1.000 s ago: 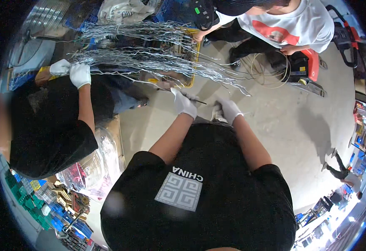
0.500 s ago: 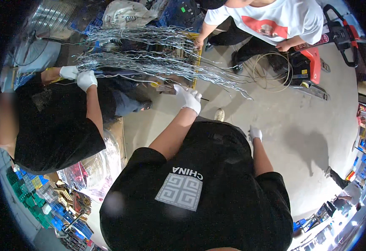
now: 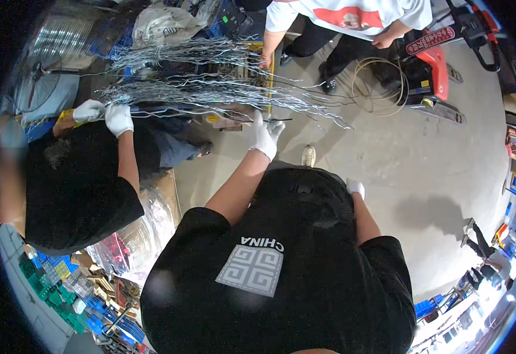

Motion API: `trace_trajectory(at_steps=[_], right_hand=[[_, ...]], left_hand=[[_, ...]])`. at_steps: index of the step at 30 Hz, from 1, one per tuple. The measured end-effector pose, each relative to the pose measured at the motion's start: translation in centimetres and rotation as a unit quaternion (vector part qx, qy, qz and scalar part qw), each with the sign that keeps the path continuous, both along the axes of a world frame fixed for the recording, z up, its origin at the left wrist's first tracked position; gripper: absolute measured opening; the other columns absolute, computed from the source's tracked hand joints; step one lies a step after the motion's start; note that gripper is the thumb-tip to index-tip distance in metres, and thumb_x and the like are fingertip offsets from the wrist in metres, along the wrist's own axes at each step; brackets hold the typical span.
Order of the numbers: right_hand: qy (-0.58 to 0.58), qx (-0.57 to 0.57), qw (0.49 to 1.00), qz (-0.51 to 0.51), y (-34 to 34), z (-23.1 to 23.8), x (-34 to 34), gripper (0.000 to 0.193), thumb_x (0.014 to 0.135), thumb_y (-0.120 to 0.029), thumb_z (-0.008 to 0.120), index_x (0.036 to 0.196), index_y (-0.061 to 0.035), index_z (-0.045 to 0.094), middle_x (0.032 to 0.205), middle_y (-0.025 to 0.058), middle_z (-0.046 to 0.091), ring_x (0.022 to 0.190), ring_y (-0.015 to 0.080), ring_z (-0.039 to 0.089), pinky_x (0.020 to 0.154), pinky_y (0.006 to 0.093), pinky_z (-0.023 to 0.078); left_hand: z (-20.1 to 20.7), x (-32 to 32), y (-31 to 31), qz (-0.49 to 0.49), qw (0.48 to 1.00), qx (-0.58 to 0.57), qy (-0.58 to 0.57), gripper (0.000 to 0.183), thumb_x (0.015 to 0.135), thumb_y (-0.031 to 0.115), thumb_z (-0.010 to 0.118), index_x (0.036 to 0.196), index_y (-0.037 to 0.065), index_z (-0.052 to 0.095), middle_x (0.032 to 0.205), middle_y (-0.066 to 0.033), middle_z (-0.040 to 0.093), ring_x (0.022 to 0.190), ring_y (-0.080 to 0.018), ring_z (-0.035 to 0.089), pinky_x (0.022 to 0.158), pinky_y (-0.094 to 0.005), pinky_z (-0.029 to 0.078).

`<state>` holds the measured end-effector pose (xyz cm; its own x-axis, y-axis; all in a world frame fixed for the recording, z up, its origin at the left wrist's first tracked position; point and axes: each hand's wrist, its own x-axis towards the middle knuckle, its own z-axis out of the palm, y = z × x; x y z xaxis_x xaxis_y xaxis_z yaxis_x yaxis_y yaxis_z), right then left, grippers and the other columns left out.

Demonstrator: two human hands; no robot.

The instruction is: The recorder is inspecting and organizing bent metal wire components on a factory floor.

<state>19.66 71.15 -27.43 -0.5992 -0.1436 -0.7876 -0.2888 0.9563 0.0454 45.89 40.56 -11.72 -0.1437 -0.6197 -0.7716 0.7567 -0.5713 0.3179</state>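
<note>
My left hand [image 3: 262, 139], in a white glove, is closed around the near end of a wavy metal wire [image 3: 193, 111]. A short dark tip of it sticks out to the right of my fingers. Just beyond lies a thick bundle of silvery wires [image 3: 175, 91], with a second bundle [image 3: 181, 54] farther back. At the wire's left part, a co-worker's gloved hand [image 3: 118, 120] grips it, their other gloved hand [image 3: 88, 110] beside it. My right hand [image 3: 355, 187], also gloved, hangs low by my hip, its fingers mostly hidden.
Across the bundles a person in a white shirt [image 3: 352, 15] rests a hand on a yellow frame [image 3: 269, 76]. At the right are a coil of wire [image 3: 382, 88] on the floor and a red pallet jack [image 3: 435, 71]. Crates [image 3: 51, 289] stand at lower left.
My left hand has moved slightly away from me, bringing its wire end closer to the near bundle. My right hand has drawn in against my hip. The view has shifted a little.
</note>
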Motion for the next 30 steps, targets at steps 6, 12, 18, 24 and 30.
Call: trace_trajectory(at_steps=[6,12,18,24,30], right_hand=[[0.000,0.007,0.999,0.053,-2.5,3.5,0.8,0.055,0.079,-0.045,0.041,0.102,0.0001,0.063,0.108,0.0193,0.061,0.103,0.0392,0.055,0.084,0.0431,0.045],[0.008,0.019,1.000,0.021,-0.4,0.1,-0.2,0.053,0.078,-0.043,0.041,0.101,0.0004,0.063,0.107,0.0195,0.061,0.102,0.0394,0.055,0.084,0.0435,0.045],[0.005,0.002,0.999,0.038,-1.5,1.4,-0.2,0.053,0.078,-0.043,0.042,0.101,0.0005,0.063,0.107,0.0196,0.061,0.102,0.0397,0.055,0.084,0.0435,0.045],[0.001,0.010,0.996,0.083,-3.4,4.3,0.8,0.053,0.077,-0.042,0.042,0.101,0.0006,0.063,0.107,0.0199,0.061,0.101,0.0400,0.055,0.084,0.0436,0.045],[0.003,0.012,0.997,0.070,-3.6,4.9,0.8,0.054,0.077,-0.043,0.042,0.100,0.0007,0.063,0.107,0.0197,0.061,0.101,0.0400,0.056,0.083,0.0440,0.045]], left_hand=[[-2.5,0.7,2.9,-0.116,0.992,-0.006,0.050,0.036,0.089,0.045,0.051,0.084,0.009,0.055,0.076,-0.0075,0.060,0.062,-0.0198,0.060,0.060,-0.0331,0.051],[-1.7,0.9,3.2,-0.165,0.985,-0.012,0.053,0.036,0.090,0.042,0.051,0.087,0.007,0.056,0.078,-0.0089,0.061,0.064,-0.0204,0.060,0.061,-0.0322,0.051],[-1.5,-0.2,2.9,-0.168,0.983,-0.069,0.031,0.036,0.089,0.045,0.052,0.081,0.010,0.058,0.075,-0.0081,0.063,0.068,-0.0213,0.062,0.067,-0.0323,0.053],[1.2,-1.9,2.3,-0.051,0.977,-0.026,0.203,0.041,0.091,0.045,0.048,0.066,0.012,0.050,0.062,-0.0062,0.054,0.064,-0.0238,0.058,0.069,-0.0372,0.051],[0.1,-1.8,3.0,-0.061,0.967,-0.010,0.246,0.047,0.093,0.044,0.043,0.058,0.014,0.039,0.054,-0.0045,0.043,0.060,-0.0256,0.054,0.067,-0.0423,0.047]])
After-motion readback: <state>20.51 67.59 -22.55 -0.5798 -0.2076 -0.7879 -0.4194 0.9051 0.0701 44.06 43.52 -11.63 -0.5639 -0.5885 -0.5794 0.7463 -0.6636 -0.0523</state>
